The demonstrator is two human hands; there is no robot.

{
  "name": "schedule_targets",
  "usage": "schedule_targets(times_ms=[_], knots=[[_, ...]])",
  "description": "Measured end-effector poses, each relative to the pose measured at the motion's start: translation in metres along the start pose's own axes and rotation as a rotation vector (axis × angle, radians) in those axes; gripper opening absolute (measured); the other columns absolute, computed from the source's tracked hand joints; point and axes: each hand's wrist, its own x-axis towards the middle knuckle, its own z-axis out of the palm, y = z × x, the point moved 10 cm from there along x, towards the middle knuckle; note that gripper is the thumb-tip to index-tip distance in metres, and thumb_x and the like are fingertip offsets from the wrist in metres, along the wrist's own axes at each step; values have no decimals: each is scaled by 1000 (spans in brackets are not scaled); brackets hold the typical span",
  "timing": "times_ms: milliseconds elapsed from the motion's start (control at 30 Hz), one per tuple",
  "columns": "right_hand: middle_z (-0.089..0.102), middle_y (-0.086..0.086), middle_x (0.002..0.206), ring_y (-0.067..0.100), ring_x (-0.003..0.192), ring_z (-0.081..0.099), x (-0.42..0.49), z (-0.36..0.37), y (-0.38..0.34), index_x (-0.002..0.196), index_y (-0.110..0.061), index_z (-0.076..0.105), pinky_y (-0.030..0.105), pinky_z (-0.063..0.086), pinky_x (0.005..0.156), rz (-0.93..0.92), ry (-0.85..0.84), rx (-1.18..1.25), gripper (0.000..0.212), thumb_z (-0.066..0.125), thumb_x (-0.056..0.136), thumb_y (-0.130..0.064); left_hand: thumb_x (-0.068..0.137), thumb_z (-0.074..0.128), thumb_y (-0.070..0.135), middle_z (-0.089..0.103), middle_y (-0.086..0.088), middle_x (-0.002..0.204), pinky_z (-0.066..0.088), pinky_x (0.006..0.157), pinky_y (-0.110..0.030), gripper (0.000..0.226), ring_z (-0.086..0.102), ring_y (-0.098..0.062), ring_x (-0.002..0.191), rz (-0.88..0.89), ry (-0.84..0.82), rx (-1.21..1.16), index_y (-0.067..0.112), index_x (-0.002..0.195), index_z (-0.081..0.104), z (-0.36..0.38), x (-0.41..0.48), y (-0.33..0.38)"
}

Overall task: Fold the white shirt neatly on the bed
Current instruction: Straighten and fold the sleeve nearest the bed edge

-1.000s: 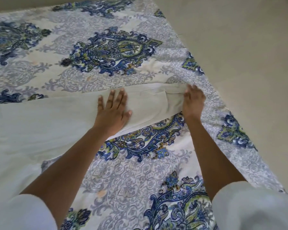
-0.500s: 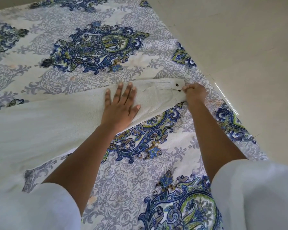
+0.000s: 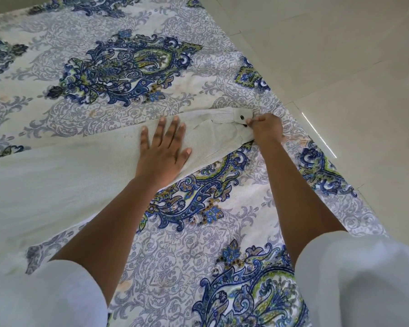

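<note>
Two hands at work: left hand (image 3: 162, 147) released, pressed flat on white shirt (image 3: 57, 175) spread across bed (image 3: 128, 244); just right, right hand (image 3: 266, 129) clenched, grasping cuff (image 3: 234, 123). Sleeve-straightening step, seemingly; next, probably folding sleeve inward without wrinkling.

We found the left hand (image 3: 162, 149) flat on the white shirt (image 3: 64, 175); the right hand (image 3: 267, 129) pinched its buttoned cuff (image 3: 232, 121) on the bed (image 3: 151, 90).
</note>
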Motion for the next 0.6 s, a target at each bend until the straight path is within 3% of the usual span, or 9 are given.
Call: schedule_targets(times_ms=[33,100,167,300,367,400,500,533,600], knots=[[66,1,86,21,91,59,0,3,3,67,-24,56,43,41,99,35,-53,55,20,66,84,-27,88,0,54,1,0,159,-3,114,-54,72,-5,-24,146,-1,0,0,18,150,8,0,0,0],[67,2,97,15,87,53,2,6,9,82,-24,64,40,47,99,90,-139,126,6,60,85,-21,88,0,54,3,0,159,-3,114,-54,72,-4,-24,146,2,2,0,18,150,8,0,0,0],[66,8,116,18,95,58,5,1,13,108,-14,67,39,47,100,113,-128,151,25,56,85,-19,89,2,53,5,-1,159,-1,114,-55,71,-1,-25,146,6,9,-5,18,150,11,0,0,0],[57,11,128,27,120,52,2,-5,10,122,-7,57,42,40,105,99,-6,-137,36,47,91,-22,91,5,52,9,-1,159,1,114,-56,69,2,-25,146,9,3,-12,17,150,14,1,0,0],[51,10,131,26,124,45,-22,-16,-16,126,-7,50,41,33,108,-67,208,-346,35,45,95,-22,91,5,52,8,-1,159,1,114,-56,69,1,-25,147,6,2,-2,18,150,13,1,-1,-1],[47,10,134,25,126,41,-39,-11,-37,129,-8,48,41,31,109,-243,253,-351,36,44,96,-22,91,4,52,7,-1,159,1,114,-56,69,1,-25,147,9,5,4,18,150,13,0,-1,0],[24,8,155,23,144,18,-96,59,-71,146,-13,28,45,15,117,-760,-40,-514,48,32,100,-28,90,3,52,6,-2,159,1,114,-57,68,0,-26,146,20,1,19,22,150,12,-1,-2,1],[10,2,159,20,147,6,-101,77,-61,150,-18,16,45,4,118,-800,-127,-648,51,23,101,-34,90,3,52,5,-2,159,0,113,-57,68,0,-26,146,19,-9,22,23,150,12,1,-2,1],[-6,-6,159,16,146,-10,-85,82,-40,150,-26,-1,46,-8,115,-711,-156,-768,53,10,101,-41,89,1,53,2,0,159,-2,113,-56,68,-3,-25,146,-2,-32,30,25,150,9,2,-2,-1]])
